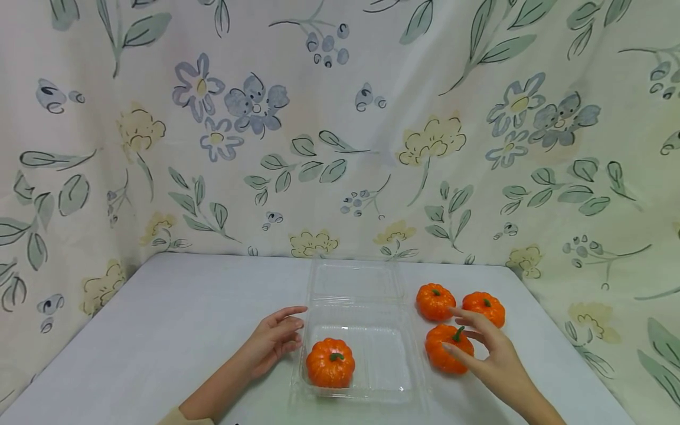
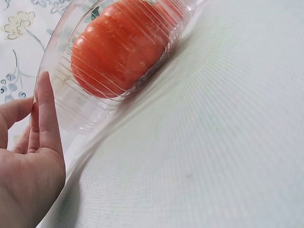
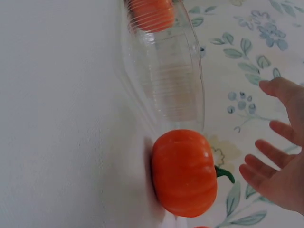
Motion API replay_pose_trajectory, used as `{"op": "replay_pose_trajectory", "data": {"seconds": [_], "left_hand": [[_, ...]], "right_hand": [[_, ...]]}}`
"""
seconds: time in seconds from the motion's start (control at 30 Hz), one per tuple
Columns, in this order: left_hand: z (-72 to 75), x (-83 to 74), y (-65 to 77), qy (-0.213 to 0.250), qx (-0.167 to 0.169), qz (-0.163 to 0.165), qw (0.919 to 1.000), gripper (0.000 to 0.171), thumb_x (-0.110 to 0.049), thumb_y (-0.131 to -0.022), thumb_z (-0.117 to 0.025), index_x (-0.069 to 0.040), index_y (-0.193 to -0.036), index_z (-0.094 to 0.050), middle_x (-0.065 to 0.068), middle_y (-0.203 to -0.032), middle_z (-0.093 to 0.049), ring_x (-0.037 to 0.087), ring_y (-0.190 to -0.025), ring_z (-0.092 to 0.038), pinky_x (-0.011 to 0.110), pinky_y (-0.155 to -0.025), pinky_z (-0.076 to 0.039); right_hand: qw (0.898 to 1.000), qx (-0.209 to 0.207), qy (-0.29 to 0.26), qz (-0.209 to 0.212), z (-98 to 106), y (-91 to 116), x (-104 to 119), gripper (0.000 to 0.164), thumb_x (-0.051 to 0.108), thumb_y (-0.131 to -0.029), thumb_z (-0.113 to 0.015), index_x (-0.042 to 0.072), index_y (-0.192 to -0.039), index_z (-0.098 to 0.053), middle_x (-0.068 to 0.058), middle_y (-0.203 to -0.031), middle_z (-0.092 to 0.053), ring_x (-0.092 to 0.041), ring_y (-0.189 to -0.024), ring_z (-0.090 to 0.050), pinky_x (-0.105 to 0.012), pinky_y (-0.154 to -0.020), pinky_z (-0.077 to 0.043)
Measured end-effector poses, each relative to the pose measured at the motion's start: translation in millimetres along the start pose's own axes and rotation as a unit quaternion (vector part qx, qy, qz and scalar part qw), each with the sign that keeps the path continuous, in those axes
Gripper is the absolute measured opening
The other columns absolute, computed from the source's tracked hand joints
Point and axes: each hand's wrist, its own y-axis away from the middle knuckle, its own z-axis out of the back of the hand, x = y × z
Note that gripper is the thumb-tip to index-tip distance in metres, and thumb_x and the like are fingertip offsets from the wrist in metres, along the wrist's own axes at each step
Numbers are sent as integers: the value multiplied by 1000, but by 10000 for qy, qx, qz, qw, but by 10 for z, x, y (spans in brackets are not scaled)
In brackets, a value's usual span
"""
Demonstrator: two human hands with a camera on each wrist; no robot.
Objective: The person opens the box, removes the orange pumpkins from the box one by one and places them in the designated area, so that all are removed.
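Note:
My left hand (image 1: 273,342) is at the left side of a clear plastic clamshell box (image 1: 379,360), its fingers extended and touching or nearly touching the rim. One orange toy pumpkin (image 1: 330,363) with a green stem sits in the box's front left corner. My right hand (image 1: 491,360), fingers spread and slightly bent, hovers around a second pumpkin (image 1: 448,349) just right of the box. From the right wrist view, a gap shows between that hand (image 3: 280,152) and the pumpkin's stem (image 3: 224,174). Through the box wall, the left wrist view shows the boxed pumpkin (image 2: 118,50).
Two more pumpkins stand behind the right hand, one near the box (image 1: 435,301) and one farther right (image 1: 484,309). The box's clear lid (image 1: 356,280) lies folded back. A floral curtain (image 1: 329,118) hangs behind the white table (image 1: 186,319).

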Motion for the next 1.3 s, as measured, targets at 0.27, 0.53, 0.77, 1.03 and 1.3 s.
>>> {"op": "replay_pose_trajectory", "data": {"seconds": [0.27, 0.53, 0.77, 1.03, 1.3], "left_hand": [[-8, -7, -6, 15, -16, 7, 10000, 40, -9, -107, -60, -2, -146, -53, -4, -97, -63, 8, -78, -64, 21, -79, -62], [-3, 1, -12, 21, 27, -19, 10000, 39, -8, -107, -60, -2, -145, -54, -4, -97, -63, 8, -79, -64, 21, -80, -62], [1, 8, -17, 30, 81, -41, 10000, 41, -9, -107, -60, -1, -146, -53, -4, -97, -63, 7, -78, -64, 21, -80, -62], [-1, 10, -14, 48, 57, -31, 10000, 39, -8, -106, -60, -2, -145, -54, -4, -96, -62, 8, -78, -64, 21, -80, -62], [-2, 2, -7, 46, 46, -27, 10000, 38, -8, -107, -60, -3, -144, -54, -4, -95, -62, 8, -78, -65, 21, -80, -62]], "right_hand": [[9998, 150, -77, 114, -73, -11, 101, 54, 8, -83, -90, 9, -133, -67, 14, -123, -67, -3, -108, -63, -21, -90, -58], [9991, 235, -248, 263, -168, -58, 195, 55, 8, -84, -89, 8, -134, -67, 2, -124, -71, 0, -107, -64, -27, -86, -59], [9966, 393, -544, 487, -267, -113, 262, 57, 7, -84, -88, 9, -136, -66, 1, -132, -69, -2, -111, -63, -29, -90, -61], [9925, 928, -784, 104, -396, -181, 337, 58, 18, -88, -87, 16, -141, -63, -4, -142, -65, -6, -116, -61, -28, -95, -60], [9825, 1453, -1168, 28, -528, -256, 430, 60, 24, -91, -84, 15, -146, -60, -10, -145, -62, -33, -123, -62, -33, -98, -60]]}}
